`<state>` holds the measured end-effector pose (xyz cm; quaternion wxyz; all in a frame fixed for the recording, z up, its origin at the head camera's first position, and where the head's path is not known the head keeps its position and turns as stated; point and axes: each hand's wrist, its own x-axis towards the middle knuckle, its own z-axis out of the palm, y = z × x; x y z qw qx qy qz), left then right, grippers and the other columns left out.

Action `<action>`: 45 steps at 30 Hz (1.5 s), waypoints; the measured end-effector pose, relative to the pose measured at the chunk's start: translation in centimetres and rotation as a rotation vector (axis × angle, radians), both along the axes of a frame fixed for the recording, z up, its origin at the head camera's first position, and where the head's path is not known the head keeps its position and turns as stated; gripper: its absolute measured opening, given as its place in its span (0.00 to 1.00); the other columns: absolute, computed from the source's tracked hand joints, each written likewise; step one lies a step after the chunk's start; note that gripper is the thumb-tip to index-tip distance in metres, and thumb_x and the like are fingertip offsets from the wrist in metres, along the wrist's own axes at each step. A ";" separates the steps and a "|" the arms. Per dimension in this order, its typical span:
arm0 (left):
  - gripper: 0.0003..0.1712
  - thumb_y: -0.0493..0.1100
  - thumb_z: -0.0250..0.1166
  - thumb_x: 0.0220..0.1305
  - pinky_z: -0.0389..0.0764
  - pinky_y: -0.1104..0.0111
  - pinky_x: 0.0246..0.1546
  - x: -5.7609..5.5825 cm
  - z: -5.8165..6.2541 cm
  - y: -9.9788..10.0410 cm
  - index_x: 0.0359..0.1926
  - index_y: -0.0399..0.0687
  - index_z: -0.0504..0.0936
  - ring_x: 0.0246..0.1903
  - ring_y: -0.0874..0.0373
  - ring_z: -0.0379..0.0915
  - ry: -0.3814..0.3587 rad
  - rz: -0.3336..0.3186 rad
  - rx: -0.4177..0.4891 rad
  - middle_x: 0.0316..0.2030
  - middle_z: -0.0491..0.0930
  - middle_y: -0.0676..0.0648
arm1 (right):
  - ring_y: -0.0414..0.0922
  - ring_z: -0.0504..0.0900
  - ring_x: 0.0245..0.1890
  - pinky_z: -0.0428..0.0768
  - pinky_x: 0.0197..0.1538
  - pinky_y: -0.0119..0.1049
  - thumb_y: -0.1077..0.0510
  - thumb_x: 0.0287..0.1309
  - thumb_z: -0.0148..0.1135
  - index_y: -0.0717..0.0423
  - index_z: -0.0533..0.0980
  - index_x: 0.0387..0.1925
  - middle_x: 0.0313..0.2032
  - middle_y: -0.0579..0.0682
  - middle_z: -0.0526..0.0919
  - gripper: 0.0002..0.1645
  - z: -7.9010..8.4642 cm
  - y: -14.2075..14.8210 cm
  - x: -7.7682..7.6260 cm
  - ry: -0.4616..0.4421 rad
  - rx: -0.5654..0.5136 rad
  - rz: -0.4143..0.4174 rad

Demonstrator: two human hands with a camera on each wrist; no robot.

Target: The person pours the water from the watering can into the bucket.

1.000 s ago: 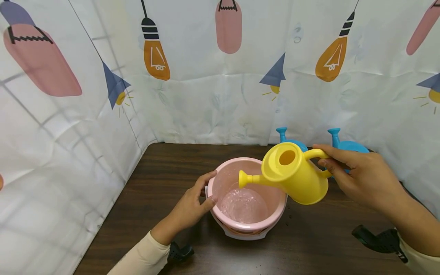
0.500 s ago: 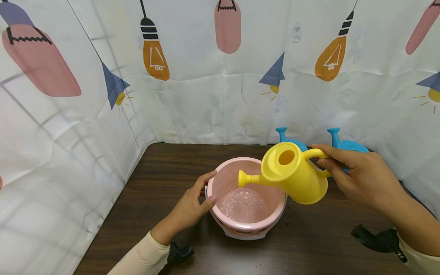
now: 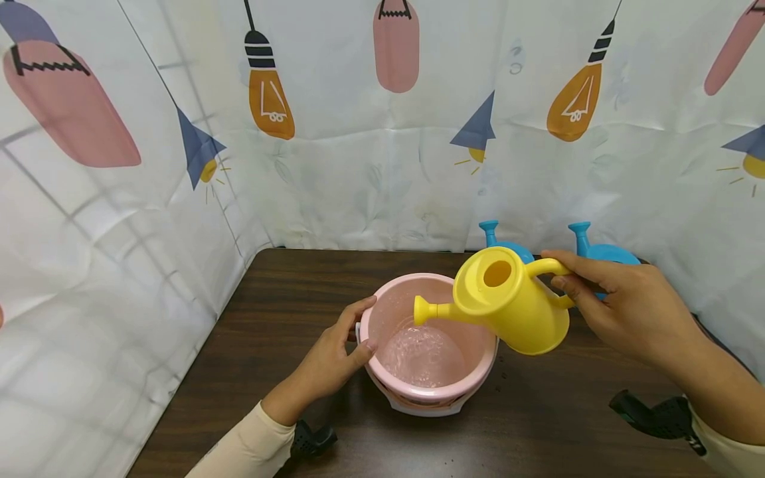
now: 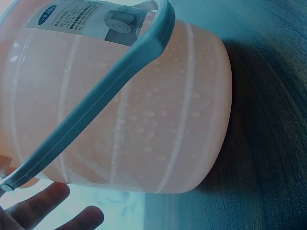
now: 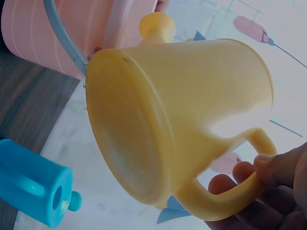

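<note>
Left grip, thumb and fingers spread, holding the left rim of a pink bucket; label with blue oval logo, small print unreadable. Yellow watering can, tilted, spout over the bucket, handle clasped by the right grip; far right, two blue watering cans, both part-hidden.
</note>
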<state>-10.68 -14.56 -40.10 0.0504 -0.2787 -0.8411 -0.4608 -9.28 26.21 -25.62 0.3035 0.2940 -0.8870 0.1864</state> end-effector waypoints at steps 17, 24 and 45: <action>0.37 0.55 0.59 0.72 0.80 0.54 0.50 0.1 0.0 0.1 0.78 0.60 0.59 0.48 0.54 0.80 -0.014 0.005 -0.007 0.58 0.77 0.49 | 0.35 0.76 0.26 0.70 0.26 0.23 0.73 0.46 0.76 0.54 0.84 0.57 0.36 0.46 0.89 0.33 0.0 0.0 0.1 -0.012 -0.004 -0.005; 0.38 0.54 0.59 0.71 0.81 0.55 0.49 0.1 0.1 0.1 0.78 0.61 0.58 0.48 0.54 0.81 -0.024 0.008 -0.002 0.59 0.77 0.48 | 0.34 0.74 0.25 0.69 0.24 0.23 0.72 0.47 0.76 0.54 0.84 0.58 0.37 0.46 0.89 0.32 0.1 0.0 0.2 -0.015 -0.005 -0.005; 0.37 0.56 0.58 0.73 0.81 0.56 0.47 -0.1 0.0 -0.1 0.78 0.60 0.58 0.46 0.55 0.81 0.001 -0.009 0.007 0.57 0.78 0.48 | 0.35 0.74 0.25 0.68 0.24 0.23 0.72 0.48 0.76 0.53 0.84 0.58 0.37 0.48 0.89 0.33 0.2 -0.1 0.3 -0.028 0.000 -0.012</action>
